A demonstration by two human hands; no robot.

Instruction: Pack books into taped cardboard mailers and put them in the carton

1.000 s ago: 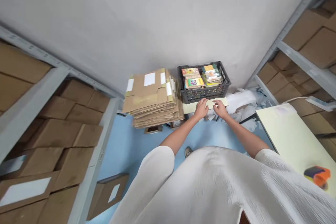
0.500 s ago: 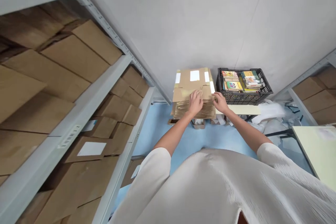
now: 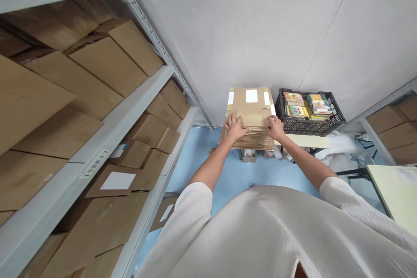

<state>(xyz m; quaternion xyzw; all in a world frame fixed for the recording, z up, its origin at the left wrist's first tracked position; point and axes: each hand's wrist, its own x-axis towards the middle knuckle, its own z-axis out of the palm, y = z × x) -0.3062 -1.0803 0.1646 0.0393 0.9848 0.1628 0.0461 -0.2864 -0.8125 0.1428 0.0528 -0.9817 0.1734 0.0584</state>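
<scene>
A stack of flattened cardboard boxes [image 3: 256, 141] stands by the wall, its layered edges facing me. The top flattened cardboard box [image 3: 248, 106] carries white labels and strips of tape. At its near left corner, my left hand [image 3: 236, 129] grips the edge, fingers over the top and thumb toward the front. My right hand [image 3: 276, 128] is closed on the near right corner in a similar way. The undersides of both grips are hidden.
Right of the stack, a black plastic crate [image 3: 311, 125] holds several books. Grey shelving [image 3: 130, 117] full of cardboard boxes runs along my left. A pale table [image 3: 392, 195] stands at right, near white plastic wrapping [image 3: 340, 143] on the floor.
My left hand has shifted from the middle of the top box to its near left corner. My right hand has closed on the right corner. The camera view has turned slightly left.
</scene>
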